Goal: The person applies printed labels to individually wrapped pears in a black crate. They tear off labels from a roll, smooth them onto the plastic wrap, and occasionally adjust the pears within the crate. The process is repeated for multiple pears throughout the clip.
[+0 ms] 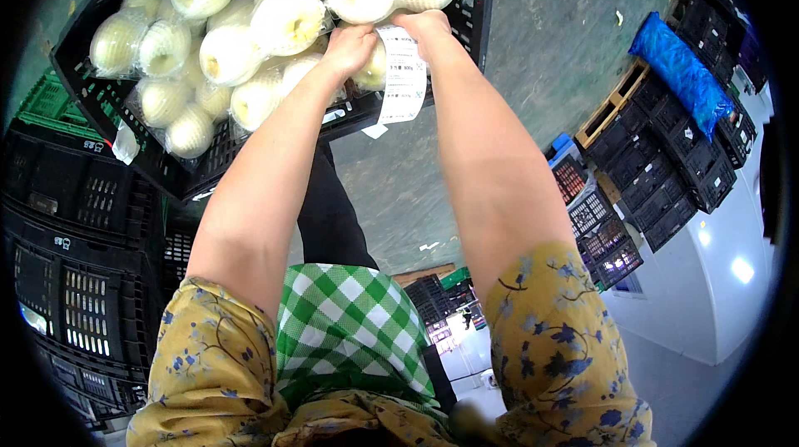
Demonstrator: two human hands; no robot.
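White label strip hangs over near side of black crate, by film-wrapped fruit. Left hand curled, right hand at strip's top; cannot tell which grips. Likely feather-light, limp, tearable; best pinched by edges.

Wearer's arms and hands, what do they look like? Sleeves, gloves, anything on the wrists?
Left sleeve and right sleeve: loose, mustard yellow, blue floral print with thin dark stems, ending around the elbows. Forearms bare. Left hand and right hand ungloved; no watch or bracelet visible. Fingers mostly hidden, so rings can't be judged.
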